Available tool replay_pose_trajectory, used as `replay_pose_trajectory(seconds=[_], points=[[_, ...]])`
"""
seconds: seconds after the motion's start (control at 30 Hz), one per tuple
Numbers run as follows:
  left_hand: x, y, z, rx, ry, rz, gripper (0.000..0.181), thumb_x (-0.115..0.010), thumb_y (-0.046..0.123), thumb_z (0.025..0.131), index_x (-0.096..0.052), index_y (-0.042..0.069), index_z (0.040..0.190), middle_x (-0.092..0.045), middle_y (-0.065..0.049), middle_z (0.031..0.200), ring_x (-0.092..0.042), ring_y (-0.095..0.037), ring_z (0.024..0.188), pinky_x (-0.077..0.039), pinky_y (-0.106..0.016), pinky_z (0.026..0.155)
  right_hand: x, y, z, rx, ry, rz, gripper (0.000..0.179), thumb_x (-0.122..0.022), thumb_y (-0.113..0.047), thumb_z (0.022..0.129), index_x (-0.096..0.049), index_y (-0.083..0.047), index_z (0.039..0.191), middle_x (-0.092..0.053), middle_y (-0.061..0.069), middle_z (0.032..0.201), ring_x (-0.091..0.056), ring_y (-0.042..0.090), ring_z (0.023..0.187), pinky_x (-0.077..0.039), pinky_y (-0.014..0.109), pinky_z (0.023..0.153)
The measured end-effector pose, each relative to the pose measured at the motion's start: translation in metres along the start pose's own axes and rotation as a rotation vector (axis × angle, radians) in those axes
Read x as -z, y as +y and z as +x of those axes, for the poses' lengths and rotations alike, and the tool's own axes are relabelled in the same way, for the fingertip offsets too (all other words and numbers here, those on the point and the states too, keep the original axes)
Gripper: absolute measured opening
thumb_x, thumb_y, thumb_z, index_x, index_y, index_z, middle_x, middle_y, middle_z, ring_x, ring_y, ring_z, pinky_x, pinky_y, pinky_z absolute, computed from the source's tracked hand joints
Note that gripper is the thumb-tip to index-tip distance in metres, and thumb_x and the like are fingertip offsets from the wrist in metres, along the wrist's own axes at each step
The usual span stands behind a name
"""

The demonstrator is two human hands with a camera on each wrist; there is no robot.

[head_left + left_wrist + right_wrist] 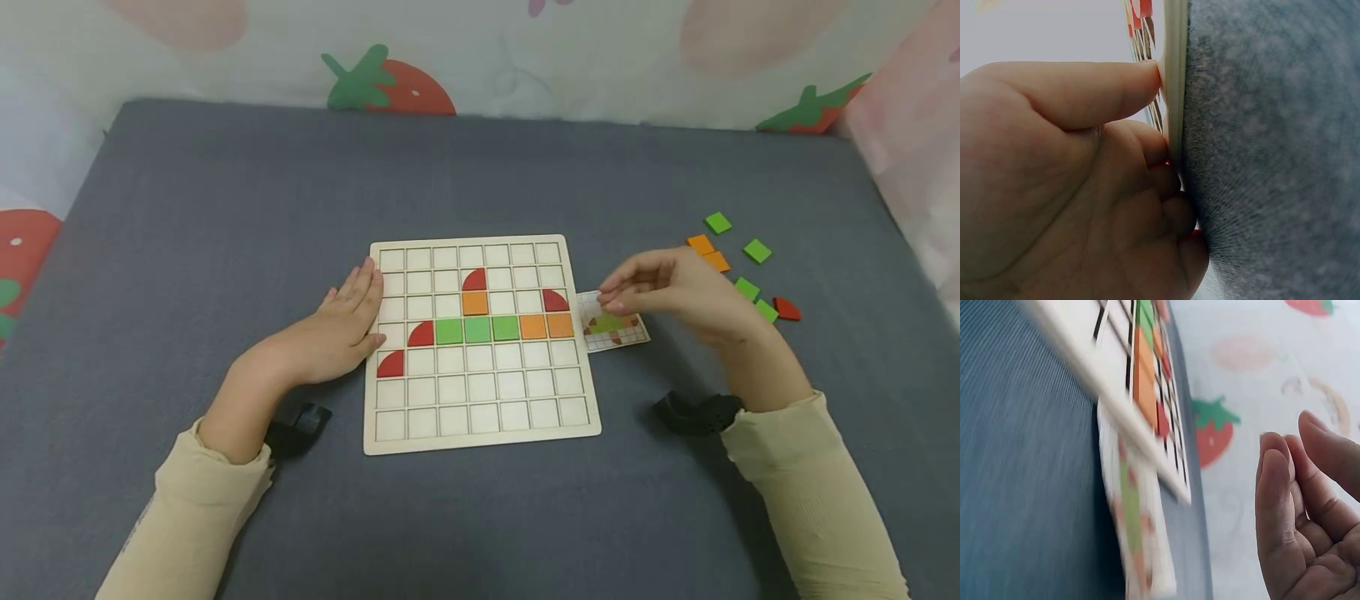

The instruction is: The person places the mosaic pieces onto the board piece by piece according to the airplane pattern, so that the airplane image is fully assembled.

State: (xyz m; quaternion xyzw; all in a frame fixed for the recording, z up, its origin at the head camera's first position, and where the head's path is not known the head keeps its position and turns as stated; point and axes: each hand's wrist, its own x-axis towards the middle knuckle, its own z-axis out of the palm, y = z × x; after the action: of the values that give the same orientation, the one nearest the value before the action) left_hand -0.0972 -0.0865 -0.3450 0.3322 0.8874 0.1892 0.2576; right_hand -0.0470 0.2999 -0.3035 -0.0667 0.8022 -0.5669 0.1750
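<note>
A pale wooden grid board lies on the cloth. Several red quarter-round tiles, three orange square tiles and three green square tiles sit in its cells. My left hand rests along the board's left edge, fingers extended; the left wrist view shows the thumb against that edge. Just past the right edge, my right hand hovers over a small pattern card, partly covering it. In the right wrist view its thumb stands apart from the bent fingers, with nothing between them.
Right of the right hand lie loose tiles: several green squares, two orange squares and a red quarter-round. A strawberry-print curtain borders the grey cloth-covered table. Black wrist devices are on both wrists.
</note>
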Motion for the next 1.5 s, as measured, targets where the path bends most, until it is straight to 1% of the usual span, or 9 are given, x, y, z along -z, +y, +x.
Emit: replay_pose_trajectory(seconds=[0.1, 0.3, 0.37, 0.5, 0.77, 0.93, 1.07, 1.27, 1.5], points=[[-0.001, -0.002, 0.0, -0.004, -0.001, 0.003, 0.07, -0.038, 0.021, 0.102, 0.008, -0.008, 0.146, 0.019, -0.022, 0.153, 0.014, -0.035, 0.14, -0.002, -0.054, 0.111, 0.013, 0.007, -0.014, -0.006, 0.069, -0.026, 0.014, -0.067, 0.0, 0.086, -0.068, 0.002, 0.1, -0.069, 0.004, 0.092, -0.065, 0.02, 0.083, -0.052, 0.028, 0.076], [0.0, -0.002, -0.001, -0.001, -0.011, -0.005, 0.07, -0.039, 0.021, 0.102, 0.008, -0.007, 0.146, 0.019, -0.021, 0.153, 0.014, -0.035, 0.14, -0.002, -0.054, 0.111, 0.04, 0.021, -0.037, -0.031, 0.214, 0.009, 0.014, -0.064, 0.003, 0.087, -0.069, 0.001, 0.1, -0.07, 0.002, 0.091, -0.066, 0.015, 0.084, -0.052, 0.024, 0.076], [0.001, -0.002, -0.002, 0.006, -0.017, -0.01, 0.071, -0.039, 0.022, 0.102, 0.008, -0.007, 0.146, 0.019, -0.02, 0.153, 0.014, -0.035, 0.14, -0.002, -0.054, 0.111, 0.048, 0.025, -0.042, -0.049, 0.274, -0.021, 0.015, -0.065, 0.002, 0.087, -0.069, -0.001, 0.101, -0.07, 0.0, 0.091, -0.066, 0.013, 0.083, -0.052, 0.023, 0.075], [0.001, -0.004, -0.006, 0.009, -0.023, -0.014, 0.072, -0.04, 0.022, 0.102, 0.009, -0.006, 0.146, 0.021, -0.019, 0.153, 0.015, -0.034, 0.14, -0.001, -0.054, 0.111, 0.061, 0.03, -0.052, -0.121, 0.36, -0.12, 0.016, -0.067, -0.004, 0.087, -0.07, -0.005, 0.102, -0.07, -0.005, 0.089, -0.066, 0.011, 0.082, -0.052, 0.022, 0.073], [0.001, -0.005, -0.005, 0.006, -0.02, -0.001, 0.071, -0.04, 0.022, 0.102, 0.008, -0.006, 0.147, 0.021, -0.019, 0.153, 0.015, -0.034, 0.14, -0.002, -0.054, 0.111, 0.088, 0.044, -0.07, -0.271, 0.447, -0.226, 0.017, -0.069, -0.019, 0.088, -0.07, -0.013, 0.104, -0.069, -0.015, 0.084, -0.064, 0.003, 0.08, -0.051, 0.021, 0.067], [0.001, -0.004, -0.006, 0.006, -0.015, 0.001, 0.071, -0.04, 0.022, 0.102, 0.007, -0.007, 0.146, 0.02, -0.02, 0.153, 0.014, -0.034, 0.141, -0.002, -0.054, 0.111, 0.106, 0.06, -0.08, -0.308, 0.467, -0.3, 0.027, -0.071, -0.027, 0.086, -0.07, -0.008, 0.104, -0.068, -0.017, 0.082, -0.064, 0.004, 0.075, -0.049, 0.017, 0.067], [0.0, -0.005, -0.006, 0.0, -0.011, -0.002, 0.071, -0.04, 0.021, 0.102, 0.007, -0.007, 0.146, 0.02, -0.02, 0.153, 0.015, -0.035, 0.14, -0.002, -0.054, 0.111, 0.12, 0.076, -0.083, -0.328, 0.457, -0.298, 0.028, -0.071, -0.029, 0.085, -0.069, -0.009, 0.104, -0.067, -0.019, 0.083, -0.065, 0.002, 0.075, -0.049, 0.015, 0.066], [0.0, -0.006, -0.005, -0.005, -0.009, -0.005, 0.07, -0.039, 0.022, 0.102, 0.007, -0.007, 0.146, 0.02, -0.02, 0.153, 0.015, -0.034, 0.14, -0.002, -0.054, 0.111, 0.124, 0.082, -0.085, -0.357, 0.439, -0.333, 0.034, -0.07, -0.03, 0.085, -0.069, -0.004, 0.106, -0.066, -0.019, 0.082, -0.063, 0.0, 0.075, -0.049, 0.015, 0.065], [0.001, -0.006, -0.006, -0.01, -0.013, -0.013, 0.07, -0.039, 0.021, 0.102, 0.007, -0.007, 0.146, 0.02, -0.02, 0.153, 0.015, -0.034, 0.14, -0.002, -0.054, 0.111, 0.117, 0.075, -0.088, -0.41, 0.435, -0.417, 0.014, -0.07, -0.031, 0.086, -0.072, -0.021, 0.097, -0.063, -0.025, 0.079, -0.057, -0.004, 0.077, -0.046, 0.014, 0.065]])
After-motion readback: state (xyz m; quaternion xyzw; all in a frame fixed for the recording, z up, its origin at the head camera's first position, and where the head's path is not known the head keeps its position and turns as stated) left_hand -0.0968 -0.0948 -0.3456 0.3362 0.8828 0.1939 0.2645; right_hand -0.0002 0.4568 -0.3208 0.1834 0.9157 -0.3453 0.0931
